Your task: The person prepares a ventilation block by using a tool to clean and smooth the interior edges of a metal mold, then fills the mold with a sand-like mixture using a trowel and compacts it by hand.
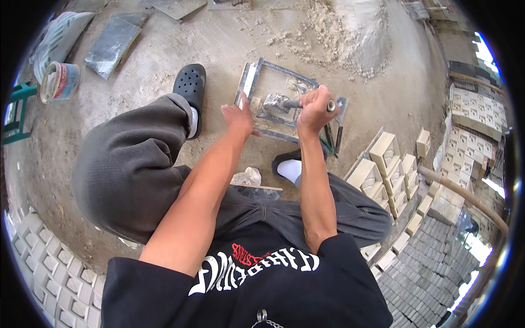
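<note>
Nearest to me are my two forearms, which come up from the lower edge over my grey trousers. My right hand is closed in a full fist around the metal handle of a hammer. Its heavy head, crusted with grey mortar, lies low inside the metal mould frame, touching or almost touching the material there; I cannot tell which. My left hand is spread flat, fingers loose and holding nothing, and it presses on the near left edge of the frame, close to the hammer head.

The frame lies on the dusty concrete ground between my feet, the black clog on its left. Some thin dark tools lie just beside my right hand.

The danger I judge here is to my left hand: it is near the hammer head, so a stroke that slides off could hit the fingers. Also, if this hand presses unevenly, the frame may shift on the dust and the blow may land on the metal bar.

Farther right, pale cast blocks stand in rows. Behind the frame is a sand pile, and far left a paint can.
</note>
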Demonstrator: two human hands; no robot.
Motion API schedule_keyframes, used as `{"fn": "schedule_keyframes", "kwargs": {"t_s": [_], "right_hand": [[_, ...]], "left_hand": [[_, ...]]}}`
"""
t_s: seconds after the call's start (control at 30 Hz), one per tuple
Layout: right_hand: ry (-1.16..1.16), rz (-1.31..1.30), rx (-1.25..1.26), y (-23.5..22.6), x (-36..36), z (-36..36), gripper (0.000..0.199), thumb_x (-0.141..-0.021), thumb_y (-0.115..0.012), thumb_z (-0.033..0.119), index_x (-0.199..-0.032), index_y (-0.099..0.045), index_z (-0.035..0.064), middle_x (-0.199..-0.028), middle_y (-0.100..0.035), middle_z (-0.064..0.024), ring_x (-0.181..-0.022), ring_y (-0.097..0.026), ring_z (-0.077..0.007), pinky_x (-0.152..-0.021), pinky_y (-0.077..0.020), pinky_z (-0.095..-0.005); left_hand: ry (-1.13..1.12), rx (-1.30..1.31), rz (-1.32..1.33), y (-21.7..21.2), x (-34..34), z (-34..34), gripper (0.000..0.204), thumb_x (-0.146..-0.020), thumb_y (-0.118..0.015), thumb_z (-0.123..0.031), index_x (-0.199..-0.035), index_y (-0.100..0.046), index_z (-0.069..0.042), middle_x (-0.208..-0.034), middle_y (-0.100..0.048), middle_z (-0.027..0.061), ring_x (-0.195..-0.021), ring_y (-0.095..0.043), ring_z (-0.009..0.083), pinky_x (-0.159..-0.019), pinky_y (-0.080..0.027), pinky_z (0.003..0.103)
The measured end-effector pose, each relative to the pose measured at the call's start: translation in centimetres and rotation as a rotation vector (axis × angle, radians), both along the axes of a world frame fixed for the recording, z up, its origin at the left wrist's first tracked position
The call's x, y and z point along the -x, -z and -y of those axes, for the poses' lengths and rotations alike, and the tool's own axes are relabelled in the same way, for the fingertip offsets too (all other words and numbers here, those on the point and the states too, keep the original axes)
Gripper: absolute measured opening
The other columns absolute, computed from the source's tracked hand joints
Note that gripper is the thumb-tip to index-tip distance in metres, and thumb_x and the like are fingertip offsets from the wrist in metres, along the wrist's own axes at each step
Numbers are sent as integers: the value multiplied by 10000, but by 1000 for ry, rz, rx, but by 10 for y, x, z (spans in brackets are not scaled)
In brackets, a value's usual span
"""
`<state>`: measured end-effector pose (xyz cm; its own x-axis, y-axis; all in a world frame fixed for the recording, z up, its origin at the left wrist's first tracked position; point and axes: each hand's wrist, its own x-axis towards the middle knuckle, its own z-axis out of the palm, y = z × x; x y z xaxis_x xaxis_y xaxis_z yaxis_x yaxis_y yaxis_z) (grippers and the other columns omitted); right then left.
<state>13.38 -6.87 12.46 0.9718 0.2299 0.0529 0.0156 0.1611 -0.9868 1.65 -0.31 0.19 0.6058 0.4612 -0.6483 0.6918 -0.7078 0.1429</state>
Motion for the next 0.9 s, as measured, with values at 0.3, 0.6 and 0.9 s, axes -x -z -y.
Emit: {"fn": "schedule_keyframes", "kwargs": {"t_s": [0.3,0.6,0.9], "right_hand": [[86,366,273,15,22,-4,416,-946,-495,171,-551,-463,44,-495,-449,15,-443,-386,-73,-421,-259,-278],[-139,263,157,10,18,2,391,-899,-503,107,-521,-424,41,-482,-443,23,-449,-403,-62,-429,-267,-274],[-193,212,89,7,15,22,387,-906,-498,104,-547,-372,35,-492,-398,14,-436,-362,-63,-421,-246,-274]], "left_hand": [[14,152,-55,-10,-4,-4,1593,-479,-811,-760,-1544,77,24,-1288,-572,291,-1242,-520,432,-1072,-327,487],[-1,117,-119,-14,-5,-1,1587,-471,-823,-746,-1561,96,-49,-1325,-585,194,-1258,-527,370,-1110,-281,477],[28,76,-47,-6,3,5,1603,-460,-797,-780,-1545,73,19,-1289,-578,279,-1235,-540,408,-1084,-318,489]]}}
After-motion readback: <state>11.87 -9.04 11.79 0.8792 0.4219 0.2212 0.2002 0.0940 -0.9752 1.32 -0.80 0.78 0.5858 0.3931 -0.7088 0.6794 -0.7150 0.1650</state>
